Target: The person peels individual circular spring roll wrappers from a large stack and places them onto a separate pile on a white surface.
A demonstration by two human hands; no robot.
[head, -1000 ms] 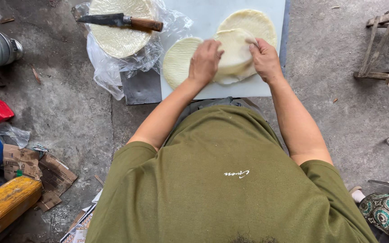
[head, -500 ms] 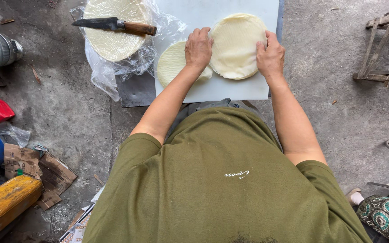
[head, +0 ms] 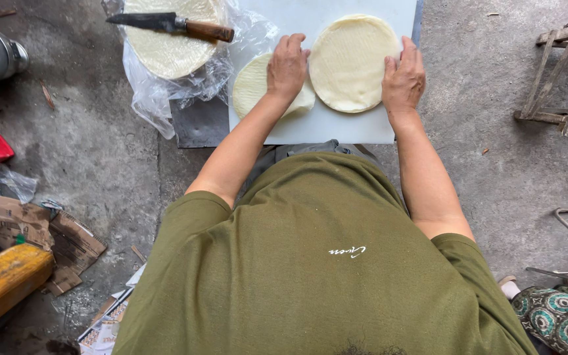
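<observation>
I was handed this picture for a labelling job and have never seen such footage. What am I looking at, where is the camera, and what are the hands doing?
The camera sits on a person's head and looks straight down, so the olive-green shirt fills the lower part and both bare arms reach away from you. There is no machine here.

The left hand lies flat where two pale round flat sheets meet: a smaller one partly under it, and a larger one. The right hand rests on the larger sheet's right edge. Neither hand grips anything; both press flat.

Both sheets lie on a white board on a concrete floor. Up left, a knife with a wooden handle lies on another round stack in clear plastic.
</observation>
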